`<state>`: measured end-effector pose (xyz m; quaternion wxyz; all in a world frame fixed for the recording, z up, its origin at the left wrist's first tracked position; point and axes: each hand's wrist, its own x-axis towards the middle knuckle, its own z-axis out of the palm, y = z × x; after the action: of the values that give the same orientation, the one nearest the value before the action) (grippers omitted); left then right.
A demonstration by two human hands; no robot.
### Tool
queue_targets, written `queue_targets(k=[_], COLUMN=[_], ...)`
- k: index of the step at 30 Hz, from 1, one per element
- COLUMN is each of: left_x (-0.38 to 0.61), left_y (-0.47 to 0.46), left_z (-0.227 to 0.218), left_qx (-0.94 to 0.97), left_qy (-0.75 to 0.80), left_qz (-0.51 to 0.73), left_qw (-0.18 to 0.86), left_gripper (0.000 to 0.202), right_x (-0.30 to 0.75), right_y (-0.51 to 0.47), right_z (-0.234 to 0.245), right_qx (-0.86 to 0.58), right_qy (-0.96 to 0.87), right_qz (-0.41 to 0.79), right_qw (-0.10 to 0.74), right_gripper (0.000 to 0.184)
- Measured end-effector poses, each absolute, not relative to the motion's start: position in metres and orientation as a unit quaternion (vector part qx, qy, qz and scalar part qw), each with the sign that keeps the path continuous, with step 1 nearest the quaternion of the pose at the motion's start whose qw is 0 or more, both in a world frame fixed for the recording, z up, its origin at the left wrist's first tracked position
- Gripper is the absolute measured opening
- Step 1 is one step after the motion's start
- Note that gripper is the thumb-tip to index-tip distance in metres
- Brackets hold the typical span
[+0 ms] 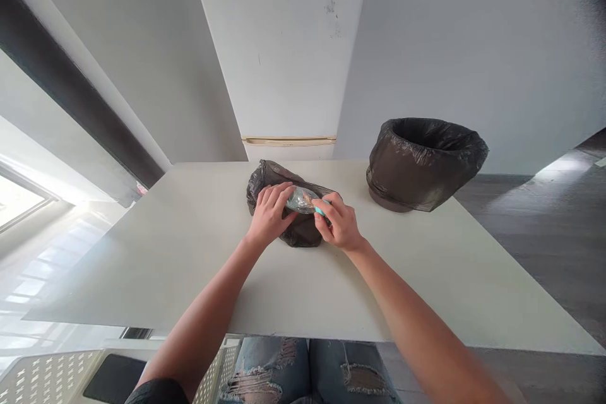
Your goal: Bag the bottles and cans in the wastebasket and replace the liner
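A clear plastic bottle (302, 199) lies on its side above a crumpled black plastic bag (303, 233) on the white table. My left hand (272, 211) is closed around the bottle's left end. At the other end, the fingers of my right hand (339, 222) pinch a teal cap (321, 207). Part of the bottle is hidden behind my fingers. Folds of the black bag spread out behind and below both hands.
A brown bin lined with a black bag (426, 164) stands at the table's back right. Behind the white table (189, 246) is a white fridge (284, 57). A pale plastic chair or basket with a dark flat object (115, 379) is at lower left.
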<state>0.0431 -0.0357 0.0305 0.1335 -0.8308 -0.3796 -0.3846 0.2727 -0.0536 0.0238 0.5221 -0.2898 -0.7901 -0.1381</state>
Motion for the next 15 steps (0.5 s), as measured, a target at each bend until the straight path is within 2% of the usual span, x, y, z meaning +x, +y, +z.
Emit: queue_targets(k=[5, 8, 12, 15], left_x=[0.042, 0.042, 0.031, 0.011], left_y=[-0.034, -0.035, -0.033, -0.029], left_z=[0.031, 0.033, 0.034, 0.034], left_qx=[-0.817, -0.805, -0.746, -0.644], left_qy=[-0.397, -0.389, -0.388, -0.453], left_qz=[-0.397, -0.427, -0.521, -0.602], left_qw=[0.128, 0.139, 0.145, 0.134], left_gripper=[0.069, 0.064, 0.067, 0.078], right_x=[0.276, 0.277, 0.276, 0.274], right_y=[-0.049, -0.044, -0.040, -0.043], right_z=[0.013, 0.002, -0.003, 0.002], right_qx=[-0.265, -0.286, -0.320, -0.365], right_qy=[-0.703, -0.676, -0.675, -0.719], right_qz=[-0.124, -0.069, 0.009, 0.020], right_qw=[0.648, 0.675, 0.665, 0.591], right_gripper=[0.042, 0.047, 0.053, 0.042])
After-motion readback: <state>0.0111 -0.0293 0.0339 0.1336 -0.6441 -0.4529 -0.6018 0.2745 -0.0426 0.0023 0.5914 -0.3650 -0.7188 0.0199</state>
